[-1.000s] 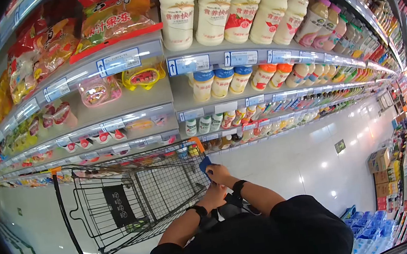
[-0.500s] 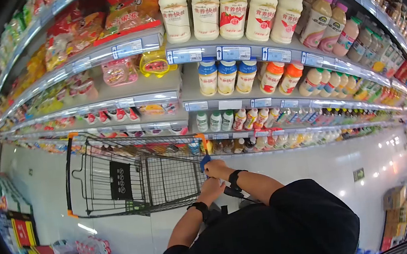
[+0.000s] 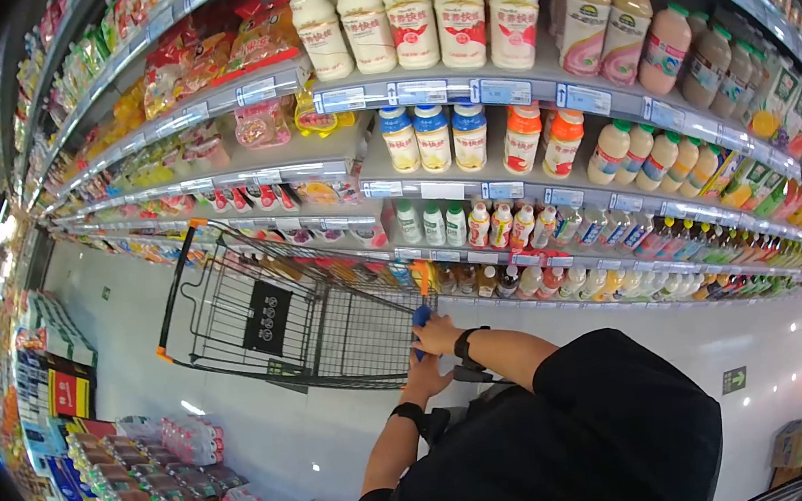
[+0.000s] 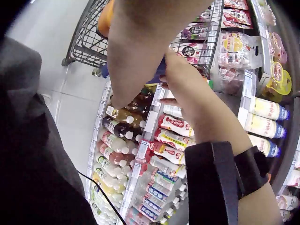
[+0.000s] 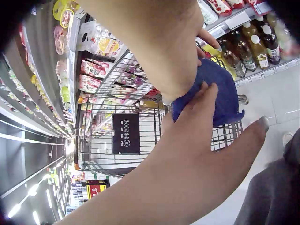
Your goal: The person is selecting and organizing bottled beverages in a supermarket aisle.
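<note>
A blue cloth covers the front end of a wire shopping cart, beside its orange corner. My right hand grips the cloth, its fingers bent over the far side; its large back fills the top of the right wrist view. Just below it, my left hand lies against the cloth. In the right wrist view the left fingers rest flat on the blue cloth, with the thumb spread wide away from them. Both wrists carry black straps.
Shelves of milk drink bottles, smaller bottles and bagged sweets run along behind the cart. A black sign panel hangs on the cart's wire. Packs of bottled drinks are stacked on the floor at lower left.
The head view has turned, so shelves and cart appear shifted and tilted. My left thumb now stands away from the fingers. The right hand stays on the cloth at the cart's front.
</note>
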### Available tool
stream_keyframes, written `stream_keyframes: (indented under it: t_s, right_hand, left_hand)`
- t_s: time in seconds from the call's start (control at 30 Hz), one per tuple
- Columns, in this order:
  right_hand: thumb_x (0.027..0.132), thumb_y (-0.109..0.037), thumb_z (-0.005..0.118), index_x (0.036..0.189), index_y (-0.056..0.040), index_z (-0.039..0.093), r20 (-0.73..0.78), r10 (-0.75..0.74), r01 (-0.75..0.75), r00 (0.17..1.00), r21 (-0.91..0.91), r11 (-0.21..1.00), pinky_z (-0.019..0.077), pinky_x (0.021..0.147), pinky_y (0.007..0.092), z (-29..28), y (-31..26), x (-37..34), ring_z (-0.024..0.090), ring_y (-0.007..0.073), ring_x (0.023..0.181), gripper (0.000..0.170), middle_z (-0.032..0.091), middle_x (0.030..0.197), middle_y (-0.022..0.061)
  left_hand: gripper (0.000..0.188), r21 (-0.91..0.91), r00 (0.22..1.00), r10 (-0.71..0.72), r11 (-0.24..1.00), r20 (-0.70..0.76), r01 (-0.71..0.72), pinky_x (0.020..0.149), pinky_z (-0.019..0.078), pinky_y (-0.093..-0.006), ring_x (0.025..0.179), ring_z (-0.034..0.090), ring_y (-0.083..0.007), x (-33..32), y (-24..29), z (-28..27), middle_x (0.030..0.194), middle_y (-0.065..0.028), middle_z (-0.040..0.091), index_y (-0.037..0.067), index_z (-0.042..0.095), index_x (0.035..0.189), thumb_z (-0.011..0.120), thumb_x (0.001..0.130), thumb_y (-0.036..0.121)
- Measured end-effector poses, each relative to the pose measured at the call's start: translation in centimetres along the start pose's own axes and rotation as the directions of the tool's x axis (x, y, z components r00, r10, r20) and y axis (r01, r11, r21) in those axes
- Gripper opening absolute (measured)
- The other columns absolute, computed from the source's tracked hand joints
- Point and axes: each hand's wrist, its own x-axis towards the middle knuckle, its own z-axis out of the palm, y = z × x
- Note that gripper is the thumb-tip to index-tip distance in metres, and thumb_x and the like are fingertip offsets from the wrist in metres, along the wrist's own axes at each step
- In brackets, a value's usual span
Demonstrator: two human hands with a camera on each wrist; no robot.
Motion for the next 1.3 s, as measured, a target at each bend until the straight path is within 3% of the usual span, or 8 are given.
stream_keyframes:
  t_s: [0.67, 0.83, 0.93, 1.0, 1.07, 1.17, 1.23, 1.3]
  right_hand:
    - [0.092, -0.05, 0.036, 0.144, -0.0194, 0.015, 0.143, 0.12, -0.132, 0.983, 0.079, 0.988, 0.0472, 0.061, 0.0458, 4.1, 3.4, -11.0, 0.063, 0.0316, 0.073, 0.064, 0.066, 0.083, 0.0147]
    - [0.078, -0.043, 0.059, 0.13, -0.0124, 0.046, 0.056, 0.059, -0.075, 0.997, 0.35, 0.934, 0.0525, 0.063, 0.0365, 1.3, 8.5, -10.2, 0.066, 0.0275, 0.066, 0.061, 0.066, 0.083, 0.0163]
    - [0.081, -0.042, 0.055, 0.101, -0.0062, 0.061, -0.148, 0.393, -0.239, 0.908, 0.587, 0.774, 0.0508, 0.072, 0.0395, -9.0, 11.0, -9.0, 0.065, 0.0262, 0.077, 0.042, 0.065, 0.088, 0.0166]
    - [0.088, -0.035, 0.047, 0.107, -0.0106, 0.055, -0.649, 0.215, -0.067, 0.73, 0.245, 0.967, 0.0474, 0.079, 0.0378, -5.7, 22.3, 1.9, 0.059, 0.0314, 0.093, 0.032, 0.061, 0.1, 0.0167]
    - [0.089, -0.034, 0.045, 0.118, -0.0087, 0.047, -0.592, 0.425, 0.024, 0.685, 0.601, 0.799, 0.0421, 0.09, 0.0383, -15.3, 19.8, -2.7, 0.05, 0.034, 0.11, 0.039, 0.053, 0.118, 0.0166]
    - [0.092, -0.048, 0.033, 0.139, -0.006, 0.027, -0.543, 0.677, 0.328, 0.496, 0.84, 0.433, 0.0255, 0.107, 0.0404, -17.5, 25.3, 5.2, 0.031, 0.041, 0.128, 0.063, 0.029, 0.137, 0.0312]
    - [0.096, -0.043, 0.028, 0.139, -0.0025, 0.025, -0.752, 0.561, 0.171, 0.346, 0.639, 0.75, 0.0207, 0.109, 0.0355, -17.2, 29.3, 9.9, 0.025, 0.0364, 0.132, 0.059, 0.024, 0.142, 0.0271]
    - [0.096, -0.042, 0.028, 0.138, -0.0017, 0.027, -0.787, 0.523, 0.107, 0.327, 0.58, 0.807, 0.0214, 0.108, 0.0341, -18.3, 30.5, 10.7, 0.027, 0.0327, 0.132, 0.058, 0.026, 0.142, 0.023]
  left_hand:
    - [0.09, -0.316, 0.954, 0.173, 0.945, 0.244, -0.09, 0.108, -0.0065, -0.0517, 0.138, 0.006, -0.0372, -1.7, 8.5, 3.5, 0.149, -0.019, 0.014, 0.011, 0.01, 0.145, 0.043, 0.08, 0.064]
    - [0.093, -0.562, 0.917, 0.257, 0.826, 0.304, -0.045, 0.109, 0.0053, -0.0488, 0.139, -0.002, -0.0301, -0.2, 9.3, 5.8, 0.151, -0.0159, -0.004, 0.014, -0.004, 0.145, 0.056, 0.083, 0.048]
    - [0.092, -0.652, 0.779, 0.211, 0.694, 0.59, 0.305, 0.109, 0.006, -0.0484, 0.139, -0.004, -0.0289, -2.0, 11.7, 0.3, 0.151, -0.0106, -0.012, 0.017, -0.01, 0.145, 0.053, 0.086, 0.048]
    - [0.09, -0.774, 0.743, 0.362, 0.547, 0.563, 0.32, 0.107, 0.0107, -0.0492, 0.139, -0.01, -0.0255, -0.9, 11.0, 1.1, 0.151, -0.0057, -0.013, 0.019, -0.013, 0.144, 0.048, 0.087, 0.052]
    - [0.079, -0.749, 0.69, 0.317, 0.423, 0.65, 0.511, 0.108, 0.0117, -0.0464, 0.139, -0.008, -0.0246, -0.5, 11.9, 0.3, 0.152, -0.0045, -0.014, 0.017, -0.001, 0.146, 0.048, 0.09, 0.044]
    - [0.064, -0.776, 0.583, 0.54, 0.562, 0.607, 0.287, 0.11, 0.0109, -0.043, 0.139, -0.002, -0.0235, 2.5, 10.0, 3.9, 0.152, -0.0034, -0.009, 0.014, 0.014, 0.145, 0.048, 0.092, 0.026]
    - [0.059, -0.799, 0.555, 0.591, 0.535, 0.585, 0.273, 0.111, 0.0106, -0.0408, 0.139, 0.001, -0.0232, 2.5, 10.7, 2.2, 0.152, -0.0034, -0.006, 0.012, 0.021, 0.144, 0.049, 0.092, 0.016]
    - [0.062, -0.771, 0.504, 0.743, 0.601, 0.441, -0.212, 0.11, 0.0156, -0.039, 0.139, 0.004, -0.027, 4.3, 9.6, 6.3, 0.15, -0.0155, 0.003, 0.013, 0.022, 0.143, 0.045, 0.087, 0.003]
